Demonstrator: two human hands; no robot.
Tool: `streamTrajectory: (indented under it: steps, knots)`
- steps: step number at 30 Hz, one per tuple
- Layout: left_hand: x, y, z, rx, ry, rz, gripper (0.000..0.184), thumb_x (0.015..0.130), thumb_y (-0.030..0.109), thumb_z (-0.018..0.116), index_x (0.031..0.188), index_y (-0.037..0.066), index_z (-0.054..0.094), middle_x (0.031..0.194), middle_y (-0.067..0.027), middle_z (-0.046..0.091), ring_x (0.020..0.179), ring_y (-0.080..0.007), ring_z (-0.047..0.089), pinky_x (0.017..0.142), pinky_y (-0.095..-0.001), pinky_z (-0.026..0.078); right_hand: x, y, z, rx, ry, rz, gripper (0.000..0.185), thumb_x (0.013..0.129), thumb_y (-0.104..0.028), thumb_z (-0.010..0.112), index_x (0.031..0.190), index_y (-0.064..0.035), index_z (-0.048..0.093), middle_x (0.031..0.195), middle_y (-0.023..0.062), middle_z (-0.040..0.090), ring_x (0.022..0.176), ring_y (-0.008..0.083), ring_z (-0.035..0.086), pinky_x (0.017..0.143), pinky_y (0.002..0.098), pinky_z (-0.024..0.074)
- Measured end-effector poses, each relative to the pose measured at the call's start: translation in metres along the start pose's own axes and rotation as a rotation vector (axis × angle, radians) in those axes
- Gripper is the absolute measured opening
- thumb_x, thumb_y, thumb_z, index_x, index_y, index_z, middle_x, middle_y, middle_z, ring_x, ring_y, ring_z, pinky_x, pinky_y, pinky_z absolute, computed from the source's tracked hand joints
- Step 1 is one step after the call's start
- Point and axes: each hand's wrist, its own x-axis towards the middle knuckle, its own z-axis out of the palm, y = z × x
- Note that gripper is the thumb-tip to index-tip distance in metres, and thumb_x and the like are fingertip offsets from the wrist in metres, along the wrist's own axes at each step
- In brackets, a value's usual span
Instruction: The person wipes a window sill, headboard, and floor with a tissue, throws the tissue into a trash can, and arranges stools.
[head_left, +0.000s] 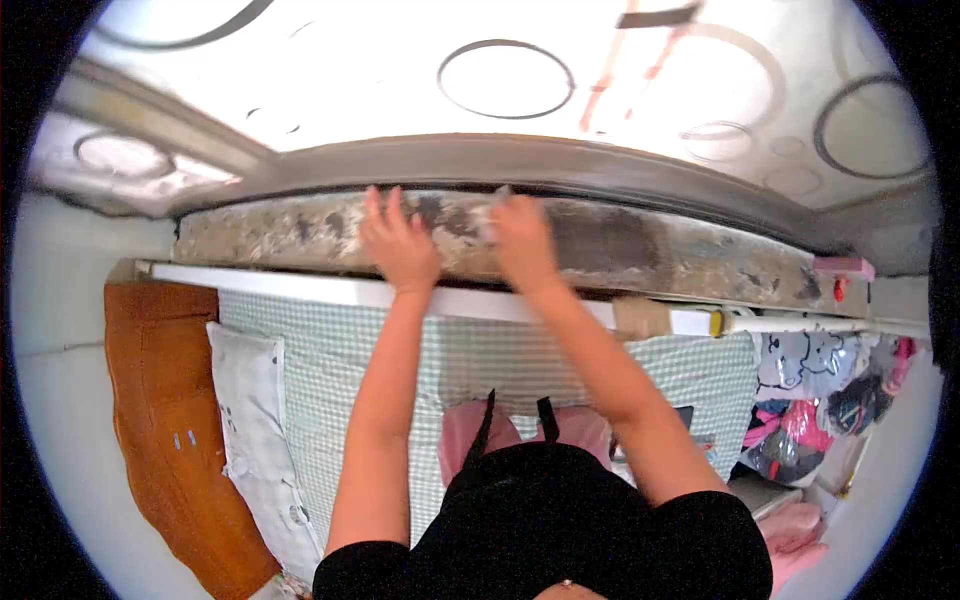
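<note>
A worn, stained window sill (700, 255) runs across the view below the window. My left hand (402, 250) rests on it with the fingers apart, nothing held in them. To its right, my right hand (524, 245) is closed and smeared by motion. A small whitish wad (490, 226) shows at its fingers, against the sill; its exact kind is too blurred to tell. Right of this hand lies a dark patch on the sill, which looks damp. Both forearms reach over a white rail (330, 288) in front of the sill.
Below the rail is a bed with a green checked sheet (330, 370). A brown cushion (165, 400) and a white pillow (250, 400) lie at left. Clear bags of clothes (795, 430) are at right. A pink box (845, 267) sits at the sill's right end.
</note>
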Motion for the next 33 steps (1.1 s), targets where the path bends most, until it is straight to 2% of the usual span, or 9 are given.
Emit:
streamTrajectory:
  steps: [7, 11, 13, 15, 17, 19, 21, 25, 33]
  knots:
    - [-0.002, -0.010, -0.006, -0.182, -0.013, -0.065, 0.052, 0.082, 0.019, 0.057, 0.130, 0.008, 0.041, 0.142, -0.0165, 0.027, 0.129, -0.0354, 0.028, 0.105, -0.0508, 0.020, -0.080, 0.066, -0.114, -0.389, 0.285, 0.497, 0.017, 0.074, 0.002, 0.053, 0.089, -0.0007, 0.059, 0.090, 0.0153, 0.057, 0.085, 0.0340, 0.056, 0.074, 0.0414, 0.0454]
    - [0.002, -0.050, -0.017, -0.706, 0.050, -0.048, 0.051, 0.085, 0.020, 0.054, 0.131, 0.004, 0.039, 0.141, -0.0191, 0.027, 0.130, -0.0359, 0.026, 0.105, -0.0479, 0.021, -0.035, -0.013, -0.013, -0.318, 0.198, 0.162, 0.019, 0.073, 0.004, 0.055, 0.091, -0.0005, 0.059, 0.094, 0.0163, 0.055, 0.089, 0.0335, 0.055, 0.079, 0.0392, 0.0438]
    - [0.014, -0.089, -0.029, -1.056, 0.454, -0.174, 0.047, 0.090, 0.021, 0.048, 0.130, 0.000, 0.038, 0.139, -0.0218, 0.027, 0.129, -0.0362, 0.024, 0.104, -0.0463, 0.021, 0.005, -0.061, 0.050, -0.354, 0.110, -0.092, 0.016, 0.072, 0.005, 0.053, 0.087, 0.0013, 0.057, 0.090, 0.0171, 0.055, 0.089, 0.0360, 0.052, 0.079, 0.0406, 0.0433]
    - [0.038, -0.153, -0.052, -0.424, 0.504, -0.171, 0.044, 0.092, 0.021, 0.044, 0.128, -0.003, 0.037, 0.135, -0.0237, 0.031, 0.127, -0.0377, 0.027, 0.102, -0.0465, 0.024, 0.044, -0.100, 0.131, -0.104, 0.167, -0.133, 0.012, 0.072, 0.002, 0.054, 0.083, -0.0002, 0.057, 0.086, 0.0178, 0.055, 0.087, 0.0364, 0.052, 0.076, 0.0427, 0.0432]
    - [0.062, -0.195, -0.038, -0.270, 0.508, -0.389, 0.041, 0.093, 0.022, 0.041, 0.124, -0.004, 0.040, 0.129, -0.0242, 0.038, 0.121, -0.0387, 0.035, 0.101, -0.0484, 0.026, 0.081, -0.158, 0.191, -0.029, -0.020, -0.126, 0.021, 0.063, 0.006, 0.054, 0.083, 0.0020, 0.059, 0.084, 0.0196, 0.054, 0.084, 0.0368, 0.051, 0.076, 0.0445, 0.0408]
    - [0.075, -0.233, -0.019, 0.013, 0.177, -0.529, 0.041, 0.093, 0.026, 0.039, 0.120, -0.005, 0.042, 0.124, -0.0234, 0.043, 0.113, -0.0394, 0.042, 0.099, -0.0499, 0.028, 0.110, -0.205, 0.237, 0.068, -0.087, -0.258, 0.013, 0.065, -0.005, 0.056, 0.076, 0.0007, 0.061, 0.080, 0.0185, 0.054, 0.082, 0.0334, 0.052, 0.073, 0.0417, 0.0422]
    - [0.074, -0.255, -0.008, -0.109, 0.313, -0.517, 0.043, 0.093, 0.031, 0.039, 0.119, -0.003, 0.043, 0.124, -0.0218, 0.045, 0.111, -0.0384, 0.044, 0.099, -0.0492, 0.029, 0.118, -0.208, 0.267, -0.025, -0.181, -0.223, 0.011, 0.071, -0.007, 0.055, 0.074, 0.0022, 0.059, 0.088, 0.0183, 0.053, 0.088, 0.0321, 0.052, 0.078, 0.0391, 0.0453]
    - [0.071, -0.254, -0.002, 0.121, 0.307, -0.360, 0.045, 0.092, 0.032, 0.043, 0.121, -0.003, 0.043, 0.126, -0.0210, 0.044, 0.113, -0.0376, 0.042, 0.096, -0.0469, 0.032, 0.090, -0.185, 0.207, 0.083, -0.274, -0.176, 0.016, 0.072, 0.001, 0.054, 0.087, 0.0006, 0.058, 0.099, 0.0162, 0.052, 0.100, 0.0334, 0.049, 0.084, 0.0403, 0.0453]
    - [0.071, -0.253, -0.013, 0.104, 0.177, -0.410, 0.047, 0.095, 0.038, 0.038, 0.127, 0.003, 0.039, 0.132, -0.0179, 0.039, 0.116, -0.0394, 0.039, 0.098, -0.0487, 0.031, -0.047, 0.033, -0.063, -0.561, 0.285, 0.214, 0.022, 0.068, 0.007, 0.051, 0.087, -0.0013, 0.057, 0.092, 0.0174, 0.056, 0.093, 0.0371, 0.053, 0.082, 0.0417, 0.0435]
